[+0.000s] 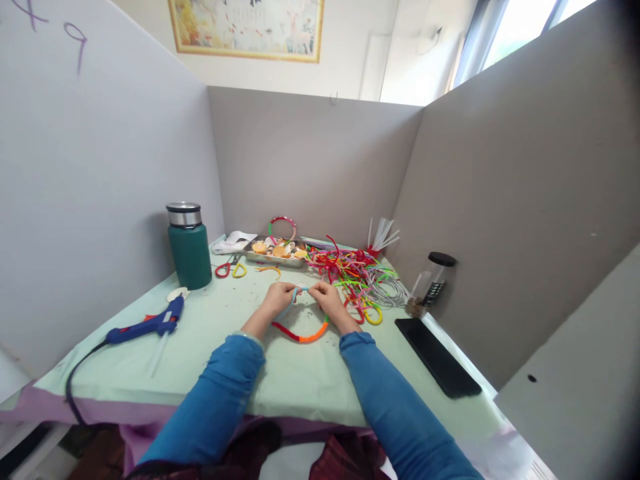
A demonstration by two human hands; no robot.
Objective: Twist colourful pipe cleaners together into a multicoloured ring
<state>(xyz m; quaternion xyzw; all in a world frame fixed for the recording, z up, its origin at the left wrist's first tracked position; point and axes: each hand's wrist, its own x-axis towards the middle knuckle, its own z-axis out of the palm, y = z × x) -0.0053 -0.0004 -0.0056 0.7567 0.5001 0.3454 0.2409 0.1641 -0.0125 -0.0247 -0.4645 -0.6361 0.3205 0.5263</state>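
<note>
Both hands meet over the middle of the table at the far side of a ring [306, 339] wrapped in coloured strands. Red and orange show on its near arc, with a bit of green at the right. My left hand [278, 298] pinches a light blue strand [291, 305] wound at the ring's top. Close beside it, my right hand [326, 297] pinches the same light blue part with its fingertips. The fingers of both hands are closed and nearly touching.
A green bottle [190, 248] and a blue glue gun [150, 325] stand and lie at the left. Behind are a metal tray [285, 262] of round pieces and scissors [239, 270]. A tangled pile of coloured strands [345, 263], a clear jar [436, 283] and a black phone [436, 357] are at the right.
</note>
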